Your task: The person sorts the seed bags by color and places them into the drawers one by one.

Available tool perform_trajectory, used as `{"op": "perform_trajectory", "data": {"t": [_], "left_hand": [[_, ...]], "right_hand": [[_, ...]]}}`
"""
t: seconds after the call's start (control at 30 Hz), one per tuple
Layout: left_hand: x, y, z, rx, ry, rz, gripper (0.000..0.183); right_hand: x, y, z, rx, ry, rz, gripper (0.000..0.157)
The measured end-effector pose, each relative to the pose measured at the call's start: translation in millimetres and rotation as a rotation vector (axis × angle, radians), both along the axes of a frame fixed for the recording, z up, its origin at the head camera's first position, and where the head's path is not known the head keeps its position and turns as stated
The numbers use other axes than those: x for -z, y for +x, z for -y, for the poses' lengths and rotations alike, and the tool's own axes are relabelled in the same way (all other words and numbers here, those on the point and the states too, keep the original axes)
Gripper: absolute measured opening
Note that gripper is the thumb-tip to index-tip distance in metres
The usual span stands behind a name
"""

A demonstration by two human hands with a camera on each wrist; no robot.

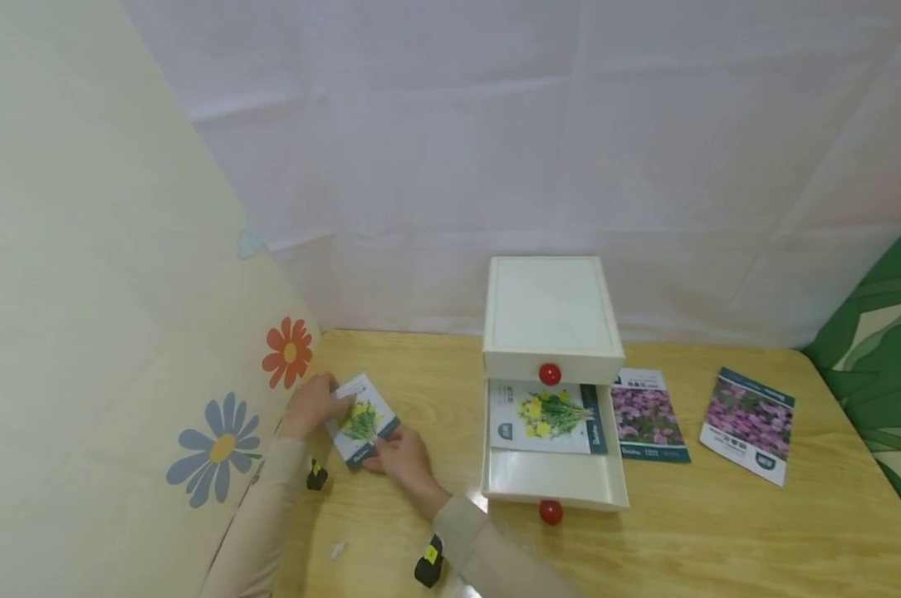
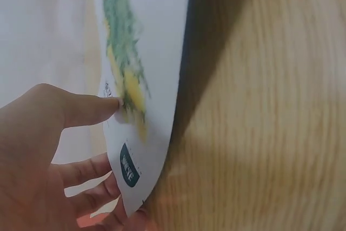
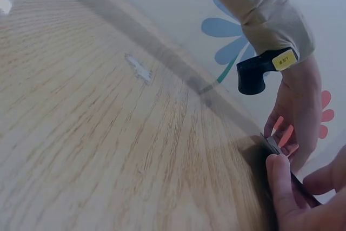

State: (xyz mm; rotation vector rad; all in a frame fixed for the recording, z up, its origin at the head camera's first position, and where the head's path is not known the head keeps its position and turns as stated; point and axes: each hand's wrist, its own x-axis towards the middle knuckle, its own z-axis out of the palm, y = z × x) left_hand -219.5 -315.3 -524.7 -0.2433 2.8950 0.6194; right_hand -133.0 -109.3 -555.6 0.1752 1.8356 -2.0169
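Observation:
Both hands hold a seed packet (image 1: 363, 420) with yellow flowers and green leaves on a white front, at the left of the table. My left hand (image 1: 313, 406) pinches its left side, thumb on the printed face and fingers behind, as the left wrist view shows on the packet (image 2: 146, 68). At the packet's lower right corner, by the dark band, my right hand (image 1: 408, 465) grips the edge between thumb and fingers. The packet is tilted, its edge close over the wood in the right wrist view, where the right hand (image 3: 303, 198) appears at the lower right.
A white two-tier drawer box (image 1: 550, 307) stands at centre, its lower drawer (image 1: 555, 477) pulled out with a similar yellow-flower packet (image 1: 545, 418) inside. Two packets with pink-purple flowers, one packet (image 1: 648, 415) beside the box and another packet (image 1: 749, 423), lie further right. A patterned wall (image 1: 121, 332) borders the left.

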Motion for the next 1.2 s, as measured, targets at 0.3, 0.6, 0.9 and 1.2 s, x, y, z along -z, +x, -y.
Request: {"op": "perform_trajectory", "data": {"t": [0.3, 0.6, 0.9, 1.2], "left_hand": [[5.5, 4.5, 17.4, 0.02, 0.14, 0.016, 0.029], [0.3, 12.3, 33.4, 0.0, 0.247, 0.034, 0.036], [-16.6, 21.3, 41.7, -0.034, 0.374, 0.014, 0.05], [-40.0, 33.1, 41.7, -0.097, 0.442, 0.009, 0.058]], "right_hand": [[1.5, -4.1, -3.6, 0.042, 0.046, -0.012, 0.028], [-9.1, -5.3, -11.9, 0.025, 0.029, -0.059, 0.02], [-25.8, -4.9, -16.8, 0.031, -0.042, -0.08, 0.013], [-46.6, 2.5, -22.8, 0.012, -0.11, -0.177, 0.011]]}}
